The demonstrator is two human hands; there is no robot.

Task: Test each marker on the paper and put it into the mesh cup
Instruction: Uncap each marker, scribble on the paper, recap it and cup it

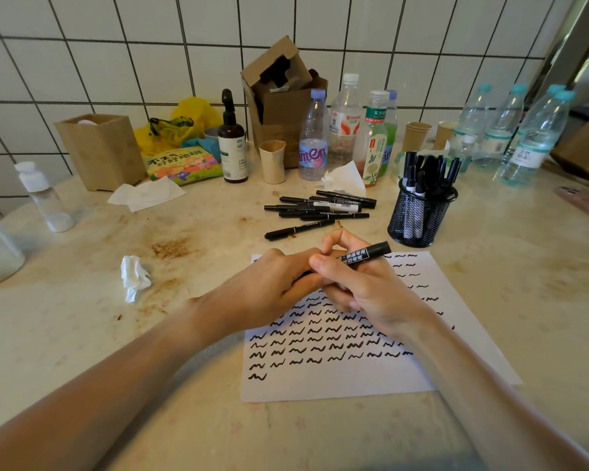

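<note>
head view:
marker in hand: black marker (368, 254), held over the paper's far edge, cap end pointing right
right hand: (364, 287) fingers curled round marker barrel
left hand: (269, 283) fingers wrapped on marker's left end, touching right hand
paper: (337, 379) near worktop's front edge, rows of black squiggles
mesh cup: (420, 215) just beyond paper's far right corner, markers upright inside
loose markers: (320, 207) heap left of cup, mid-worktop
crumpled tissue: (133, 277) left of hands

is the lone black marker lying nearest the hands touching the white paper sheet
Apart. The head view shows the lone black marker lying on bare counter, with a strip of counter between it and the white paper sheet.
</note>
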